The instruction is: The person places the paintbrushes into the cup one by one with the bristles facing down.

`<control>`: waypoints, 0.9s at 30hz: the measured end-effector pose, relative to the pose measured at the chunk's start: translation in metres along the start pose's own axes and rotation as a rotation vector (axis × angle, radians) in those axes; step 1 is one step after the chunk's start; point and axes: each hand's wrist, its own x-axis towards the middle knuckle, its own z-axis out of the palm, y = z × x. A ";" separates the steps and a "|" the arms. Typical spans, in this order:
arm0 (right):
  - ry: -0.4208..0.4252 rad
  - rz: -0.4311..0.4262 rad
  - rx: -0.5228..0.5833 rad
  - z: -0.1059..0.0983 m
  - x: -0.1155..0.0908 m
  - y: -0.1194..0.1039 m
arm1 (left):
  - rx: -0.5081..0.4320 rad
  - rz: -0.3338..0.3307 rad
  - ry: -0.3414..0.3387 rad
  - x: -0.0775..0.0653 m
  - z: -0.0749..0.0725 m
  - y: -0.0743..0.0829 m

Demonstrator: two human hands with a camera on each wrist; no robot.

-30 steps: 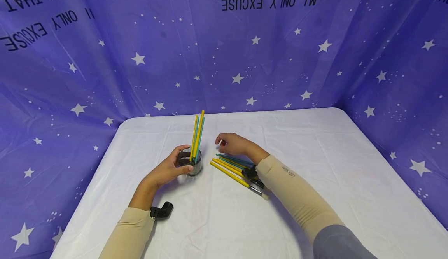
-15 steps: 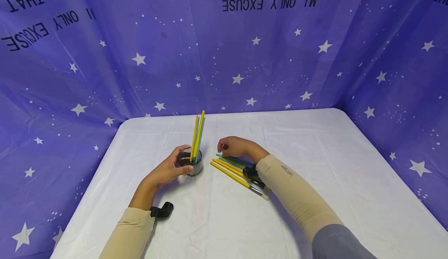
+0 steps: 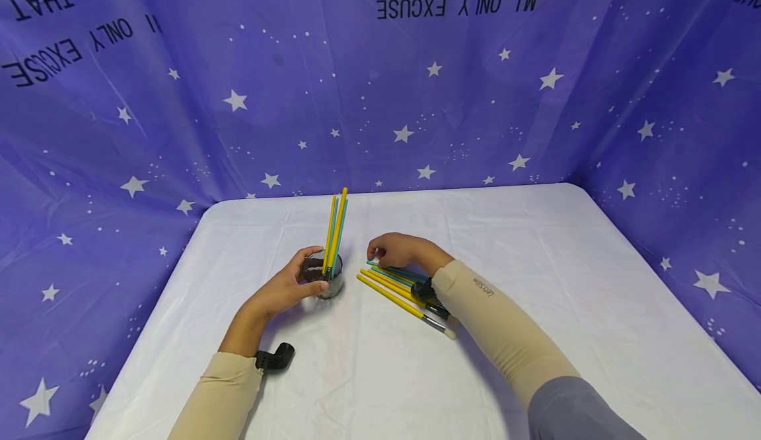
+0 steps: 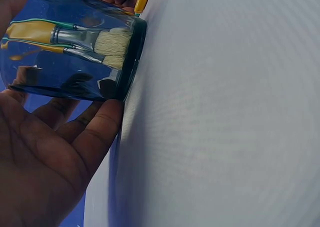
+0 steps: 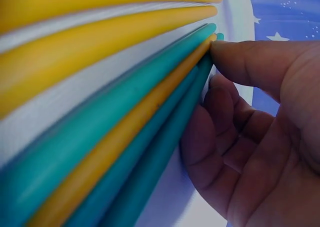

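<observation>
My left hand [image 3: 288,291] grips a dark see-through glass [image 4: 75,82] around its side, thumb and fingers on opposite walls. Several paintbrushes [image 3: 335,235] with yellow and teal handles stand in it, pale bristles [image 4: 114,46] down near its base. To the right, my right hand [image 3: 401,250] is at the handle ends of a fanned pile of paintbrushes [image 3: 389,288] on the table. Seen from the right wrist, the thumb presses the tip of a teal paintbrush [image 5: 170,122] with curled fingers below it, beside a thin yellow paintbrush [image 5: 125,124]. The index fingertip is hidden.
A white cloth covers the table [image 3: 368,374]. A purple star-printed curtain [image 3: 380,96] stands behind and at both sides. One thick yellow paintbrush [image 3: 392,296] lies at the pile's near edge, its bristles toward the right forearm.
My right hand has come down slightly toward me, from above the pile onto the handle ends of the paintbrushes. My left hand and the glass stay where they were.
</observation>
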 end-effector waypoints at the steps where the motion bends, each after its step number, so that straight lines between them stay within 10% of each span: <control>1: 0.000 0.002 0.000 0.000 0.000 0.000 | 0.000 0.000 -0.001 0.000 0.000 0.000; 27: 0.074 -0.010 -0.019 0.003 0.004 0.004 | -0.011 -0.010 -0.003 -0.001 0.001 0.002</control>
